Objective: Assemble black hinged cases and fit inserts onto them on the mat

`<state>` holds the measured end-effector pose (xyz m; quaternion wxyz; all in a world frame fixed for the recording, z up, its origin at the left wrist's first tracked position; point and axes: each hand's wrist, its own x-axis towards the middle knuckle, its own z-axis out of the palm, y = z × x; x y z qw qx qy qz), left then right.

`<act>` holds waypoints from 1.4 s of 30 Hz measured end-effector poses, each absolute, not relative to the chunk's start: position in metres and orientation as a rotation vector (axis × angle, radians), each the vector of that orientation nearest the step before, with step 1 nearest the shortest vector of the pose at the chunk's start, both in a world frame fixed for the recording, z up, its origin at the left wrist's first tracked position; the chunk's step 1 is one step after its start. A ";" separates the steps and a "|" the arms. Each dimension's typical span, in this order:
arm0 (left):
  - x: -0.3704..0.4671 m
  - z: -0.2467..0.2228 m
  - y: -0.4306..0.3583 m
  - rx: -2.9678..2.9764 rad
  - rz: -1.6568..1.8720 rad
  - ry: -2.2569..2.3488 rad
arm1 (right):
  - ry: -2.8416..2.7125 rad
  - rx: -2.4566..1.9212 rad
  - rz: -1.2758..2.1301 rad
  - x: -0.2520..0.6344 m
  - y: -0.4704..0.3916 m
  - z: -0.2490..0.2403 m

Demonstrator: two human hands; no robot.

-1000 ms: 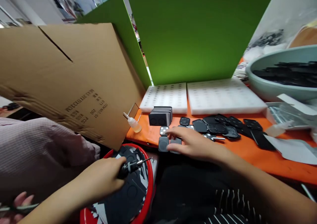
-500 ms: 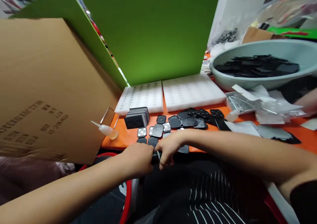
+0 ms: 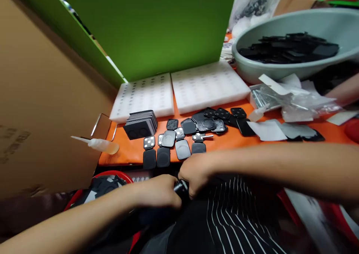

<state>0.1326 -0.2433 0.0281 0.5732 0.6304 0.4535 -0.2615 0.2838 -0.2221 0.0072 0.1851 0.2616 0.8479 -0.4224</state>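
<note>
My left hand (image 3: 165, 190) is closed around a black cylindrical object (image 3: 181, 187) with a pale band, held low over my lap. My right hand (image 3: 196, 173) grips the other end, its fingers curled round it; most of the object is hidden by both hands. Just beyond, on the orange table (image 3: 129, 153), lie hinged black square cases, among them one with pale dots (image 3: 149, 142) above its dark lid (image 3: 149, 159). A small silvery rod (image 3: 207, 137) lies across another of these cases.
A squeeze bottle (image 3: 103, 146) lies left, by a cardboard box (image 3: 42, 97). Behind the stacked dark cards (image 3: 137, 129) are two white foam trays (image 3: 148, 97) (image 3: 207, 89). A pale basin (image 3: 252, 67) of black pieces stands right. Below left is a red-rimmed bin (image 3: 123, 176).
The view has tilted downward and shifted, so the table sits higher in it. Both hands are lower, still gripping the black object, and the silvery rod has come into sight.
</note>
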 end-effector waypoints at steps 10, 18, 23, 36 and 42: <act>0.130 0.017 -0.248 0.867 -0.486 1.098 | 2.992 0.817 -0.600 0.289 -0.244 -0.013; 0.142 0.022 -0.258 1.440 -0.558 1.084 | 1.978 0.423 -1.529 0.291 -0.223 -0.007; 0.137 0.016 -0.261 1.250 -0.585 1.079 | 2.363 0.587 -1.197 0.283 -0.238 -0.012; 0.140 0.022 -0.260 1.749 -0.573 1.066 | 1.721 0.332 -1.647 0.287 -0.228 -0.010; 0.119 0.010 -0.252 0.624 -0.416 0.980 | 3.106 0.839 -0.552 0.290 -0.248 -0.014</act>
